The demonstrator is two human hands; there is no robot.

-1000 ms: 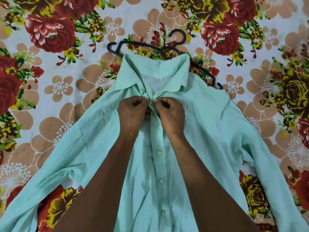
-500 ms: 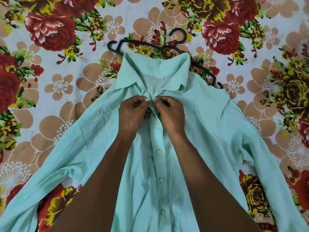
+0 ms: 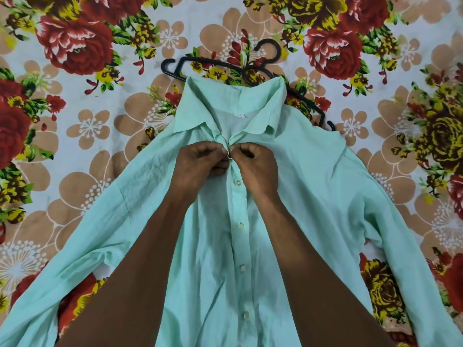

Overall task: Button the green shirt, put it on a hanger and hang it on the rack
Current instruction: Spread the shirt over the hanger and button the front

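Observation:
The pale green shirt [image 3: 313,186] lies face up on a floral sheet, sleeves spread to both sides, collar at the far end. Several white buttons run down its closed front placket. My left hand [image 3: 200,164] and my right hand [image 3: 258,166] meet just below the collar, each pinching one edge of the placket where the top button sits; the button itself is hidden by my fingers. A black plastic hanger [image 3: 213,62] lies flat beyond the collar, its right arm partly covered by the shirt's shoulder.
The floral bedsheet [image 3: 82,126] with red roses and tan flowers covers the whole surface around the shirt. No rack is in view.
Both hands stay at the top of the placket, with only small finger movements. The shirt and hanger have not shifted.

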